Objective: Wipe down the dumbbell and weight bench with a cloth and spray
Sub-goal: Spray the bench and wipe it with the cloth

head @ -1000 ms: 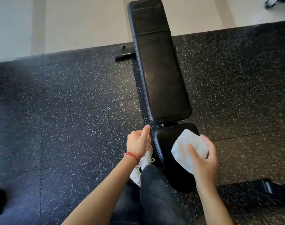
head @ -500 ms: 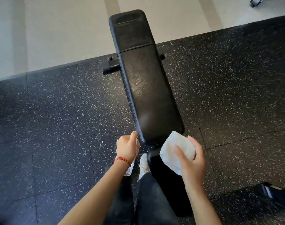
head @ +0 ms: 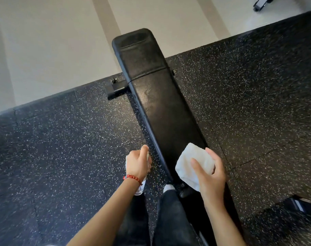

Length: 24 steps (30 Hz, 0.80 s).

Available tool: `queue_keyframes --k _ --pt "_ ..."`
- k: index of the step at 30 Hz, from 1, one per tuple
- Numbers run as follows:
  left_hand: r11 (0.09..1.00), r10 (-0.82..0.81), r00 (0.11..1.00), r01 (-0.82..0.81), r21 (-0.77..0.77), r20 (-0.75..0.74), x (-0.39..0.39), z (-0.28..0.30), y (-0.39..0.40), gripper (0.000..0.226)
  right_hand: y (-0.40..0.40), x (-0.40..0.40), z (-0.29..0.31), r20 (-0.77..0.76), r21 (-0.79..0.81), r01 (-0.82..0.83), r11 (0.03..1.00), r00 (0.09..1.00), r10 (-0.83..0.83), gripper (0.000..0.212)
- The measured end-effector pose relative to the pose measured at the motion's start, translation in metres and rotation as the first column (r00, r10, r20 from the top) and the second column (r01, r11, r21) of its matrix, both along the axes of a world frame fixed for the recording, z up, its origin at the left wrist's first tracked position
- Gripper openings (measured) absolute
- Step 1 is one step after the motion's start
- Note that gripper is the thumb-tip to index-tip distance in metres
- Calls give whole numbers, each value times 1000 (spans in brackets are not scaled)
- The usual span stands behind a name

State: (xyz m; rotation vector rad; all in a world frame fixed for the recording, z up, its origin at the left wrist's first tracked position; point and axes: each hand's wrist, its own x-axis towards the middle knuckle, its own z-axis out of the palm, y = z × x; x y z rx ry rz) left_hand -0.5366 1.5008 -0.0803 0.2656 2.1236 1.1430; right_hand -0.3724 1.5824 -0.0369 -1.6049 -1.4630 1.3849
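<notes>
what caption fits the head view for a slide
Standing at a black weight bench, right hand holds a white cloth on the pad while left hand grips a spray bottle.
</notes>
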Motion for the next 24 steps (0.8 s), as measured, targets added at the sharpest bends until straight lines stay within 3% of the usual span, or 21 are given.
queue_keyframes --k 6,10,24 --pt "999 -30 1000 30 30 -3 -91 8 15 53 2 -74 2 -7 14 71 997 997 -71 45" --pt "999 -41 998 42 15 -43 -130 8 31 63 10 -108 5 -7 21 80 997 997 -79 45" --pt "994 19 997 -11 105 -71 -232 10 121 63 114 -224 -2 -54 17 -9 1000 998 10 46"
